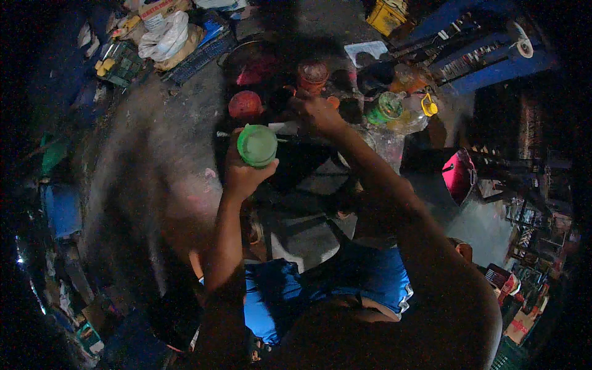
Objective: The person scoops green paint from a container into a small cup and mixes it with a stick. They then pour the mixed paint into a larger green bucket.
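My left hand (239,176) is wrapped round a green-rimmed round container (257,146), whose top is pale green. Farther forward, my right hand (319,116) reaches out with its fingers curled; what they hold, if anything, is too dark to make out. Just beyond those fingers stands a reddish-orange container (312,75), and small orange patches show on either side of the hand. A red round container (245,105) sits just beyond the green-rimmed one. Between my hands lies a pale flat strip (283,128).
To the right stand a green-rimmed tub (387,107) and a clear jug with a yellow handle (430,106). A pink container (458,176) is farther right. White plastic bags (165,38) and a dark crate (121,63) lie far left. A yellow box (386,18) is at the back.
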The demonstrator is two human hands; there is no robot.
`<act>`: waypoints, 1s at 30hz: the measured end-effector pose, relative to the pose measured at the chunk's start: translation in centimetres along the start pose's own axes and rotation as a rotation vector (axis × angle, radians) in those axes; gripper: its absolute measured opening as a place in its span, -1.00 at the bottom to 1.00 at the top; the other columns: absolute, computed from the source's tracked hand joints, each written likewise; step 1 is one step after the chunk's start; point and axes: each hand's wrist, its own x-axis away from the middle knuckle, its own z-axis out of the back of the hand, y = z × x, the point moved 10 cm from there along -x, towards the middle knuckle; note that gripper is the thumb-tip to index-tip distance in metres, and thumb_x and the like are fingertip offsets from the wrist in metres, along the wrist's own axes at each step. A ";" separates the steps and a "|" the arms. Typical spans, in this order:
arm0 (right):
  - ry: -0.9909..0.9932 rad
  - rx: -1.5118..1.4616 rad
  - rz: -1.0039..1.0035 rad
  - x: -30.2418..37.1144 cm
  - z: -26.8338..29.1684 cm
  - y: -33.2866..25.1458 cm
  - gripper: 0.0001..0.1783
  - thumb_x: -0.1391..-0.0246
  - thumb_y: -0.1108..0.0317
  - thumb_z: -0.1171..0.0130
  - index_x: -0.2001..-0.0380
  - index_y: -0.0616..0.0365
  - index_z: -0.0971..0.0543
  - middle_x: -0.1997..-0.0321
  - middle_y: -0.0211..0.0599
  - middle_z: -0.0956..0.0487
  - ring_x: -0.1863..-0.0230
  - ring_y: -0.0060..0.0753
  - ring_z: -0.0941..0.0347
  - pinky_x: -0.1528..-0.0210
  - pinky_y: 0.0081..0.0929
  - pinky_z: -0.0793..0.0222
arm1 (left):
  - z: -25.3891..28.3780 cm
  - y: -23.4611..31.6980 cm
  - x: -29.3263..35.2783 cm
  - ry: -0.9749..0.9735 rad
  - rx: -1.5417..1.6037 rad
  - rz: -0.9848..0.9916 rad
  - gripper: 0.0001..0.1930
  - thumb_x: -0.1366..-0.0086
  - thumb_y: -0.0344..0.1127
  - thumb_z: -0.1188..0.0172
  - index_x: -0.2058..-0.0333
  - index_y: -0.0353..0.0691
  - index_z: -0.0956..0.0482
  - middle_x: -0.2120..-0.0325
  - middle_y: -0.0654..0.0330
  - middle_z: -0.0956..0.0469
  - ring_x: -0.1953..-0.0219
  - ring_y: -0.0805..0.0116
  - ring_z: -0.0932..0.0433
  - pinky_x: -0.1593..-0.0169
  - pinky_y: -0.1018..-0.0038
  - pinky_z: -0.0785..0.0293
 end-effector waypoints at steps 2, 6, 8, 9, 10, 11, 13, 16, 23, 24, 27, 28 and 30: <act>0.065 -0.047 -0.012 -0.6 3.4 -3.6 -0.56 -0.02 0.26 -0.28 -0.01 0.04 -0.57 0.04 -0.08 -0.58 0.06 0.07 -0.55 0.12 -0.05 -0.50 | 1.6 0.6 0.7 0.009 -0.019 0.002 -0.20 0.12 -0.36 -0.57 -0.12 -0.22 -0.37 -0.01 0.08 -0.48 -0.08 0.16 -0.48 -0.21 0.27 -0.36; 0.013 -0.066 -0.178 0.7 4.1 -0.6 -0.71 -0.11 0.22 -0.27 0.13 0.10 -0.62 0.23 -0.08 -0.63 0.20 0.08 -0.60 0.24 -0.06 -0.51 | 0.5 2.8 0.6 0.134 -0.271 -0.238 -0.23 0.12 -0.34 -0.55 -0.11 -0.22 -0.38 -0.08 0.05 -0.41 -0.11 0.10 -0.45 -0.19 0.26 -0.37; -0.008 -0.119 -0.214 -0.2 3.7 -1.1 -0.72 -0.13 0.21 -0.26 0.16 0.13 -0.61 0.22 -0.06 -0.64 0.21 0.09 -0.60 0.24 -0.06 -0.50 | 0.8 3.5 0.9 0.129 -0.207 -0.238 -0.18 0.14 -0.33 -0.57 -0.14 -0.22 -0.35 -0.04 0.08 -0.44 -0.10 0.13 -0.46 -0.19 0.27 -0.38; 0.013 -0.130 -0.220 -0.1 3.8 -0.7 -0.72 -0.13 0.21 -0.26 0.16 0.13 -0.61 0.21 -0.06 -0.64 0.22 0.10 -0.60 0.24 -0.06 -0.50 | 0.8 4.0 1.0 0.129 -0.253 -0.272 -0.11 0.15 -0.32 -0.59 -0.18 -0.23 -0.31 -0.04 0.09 -0.46 -0.11 0.16 -0.47 -0.22 0.28 -0.39; 0.034 -0.137 -0.229 0.1 3.9 0.1 -0.72 -0.14 0.21 -0.26 0.16 0.14 -0.60 0.21 -0.05 -0.64 0.23 0.10 -0.61 0.24 -0.06 -0.50 | 0.5 4.6 1.0 0.125 -0.294 -0.307 -0.04 0.16 -0.30 -0.62 -0.23 -0.23 -0.27 -0.05 0.10 -0.48 -0.13 0.19 -0.48 -0.24 0.29 -0.39; 0.076 -0.129 -0.226 0.4 3.3 1.5 -0.72 -0.13 0.21 -0.26 0.16 0.13 -0.60 0.22 -0.05 -0.65 0.24 0.11 -0.61 0.25 -0.06 -0.51 | 0.0 4.8 0.9 0.100 -0.295 -0.302 -0.05 0.16 -0.30 -0.61 -0.23 -0.23 -0.27 -0.05 0.11 -0.48 -0.13 0.19 -0.47 -0.24 0.29 -0.39; 0.130 -0.129 -0.211 -0.3 3.8 1.1 -0.71 -0.14 0.21 -0.26 0.14 0.13 -0.59 0.24 -0.04 -0.65 0.24 0.12 -0.61 0.25 -0.07 -0.51 | -0.2 4.9 1.1 0.065 -0.318 -0.278 -0.05 0.16 -0.31 -0.61 -0.22 -0.23 -0.27 -0.05 0.11 -0.47 -0.13 0.19 -0.47 -0.25 0.29 -0.38; 0.127 -0.121 -0.185 -0.3 5.4 -0.1 -0.69 -0.16 0.21 -0.24 0.11 0.14 -0.58 0.27 -0.05 -0.65 0.23 0.11 -0.61 0.22 -0.08 -0.52 | -0.4 3.7 1.2 0.064 -0.166 -0.226 -0.07 0.15 -0.31 -0.61 -0.21 -0.24 -0.29 -0.07 0.10 -0.46 -0.14 0.19 -0.47 -0.26 0.29 -0.37; 0.206 -0.343 -0.210 -1.5 12.1 -5.1 -0.61 -0.22 0.10 -0.24 0.11 0.22 -0.62 0.23 -0.08 -0.67 0.13 -0.21 -0.64 0.07 -0.26 -0.51 | -0.6 5.9 1.5 0.048 -0.265 -0.387 -0.15 0.17 -0.34 -0.58 -0.15 -0.22 -0.35 -0.02 0.08 -0.48 -0.09 0.14 -0.49 -0.20 0.27 -0.40; 0.218 -0.477 -0.259 -1.7 13.5 -6.6 -0.59 -0.23 0.08 -0.25 0.09 0.22 -0.63 0.20 -0.08 -0.68 0.10 -0.27 -0.63 0.03 -0.30 -0.50 | -0.6 6.4 1.8 0.068 -0.254 -0.399 -0.22 0.19 -0.39 -0.55 -0.08 -0.20 -0.41 0.04 0.09 -0.49 -0.04 0.13 -0.51 -0.15 0.26 -0.42; -0.104 -1.025 -0.113 -2.4 12.7 -11.2 -0.54 -0.22 0.03 -0.25 0.01 0.19 -0.64 0.15 -0.14 -0.69 0.01 -0.35 -0.58 -0.10 -0.38 -0.43 | -1.8 6.5 1.6 0.012 -0.170 -0.342 -0.29 0.23 -0.43 -0.52 -0.01 -0.19 -0.47 0.09 0.10 -0.52 0.00 0.13 -0.53 -0.11 0.26 -0.44; -0.173 -1.019 -0.059 -2.4 12.2 -12.2 -0.53 -0.21 0.02 -0.26 0.01 0.17 -0.64 0.13 -0.17 -0.68 -0.01 -0.35 -0.57 -0.11 -0.39 -0.42 | -2.2 6.3 1.6 -0.018 -0.141 -0.304 -0.29 0.23 -0.43 -0.52 -0.01 -0.20 -0.47 0.08 0.09 -0.52 -0.01 0.13 -0.53 -0.11 0.26 -0.45; -0.312 -1.002 0.051 -2.7 11.3 -13.6 -0.53 -0.20 0.00 -0.27 0.00 0.13 -0.65 0.10 -0.24 -0.68 -0.05 -0.37 -0.54 -0.12 -0.40 -0.40 | -3.2 4.4 2.1 -0.154 -0.076 -0.189 -0.17 0.19 -0.35 -0.57 -0.14 -0.18 -0.40 -0.05 0.10 -0.48 -0.10 0.13 -0.49 -0.19 0.27 -0.41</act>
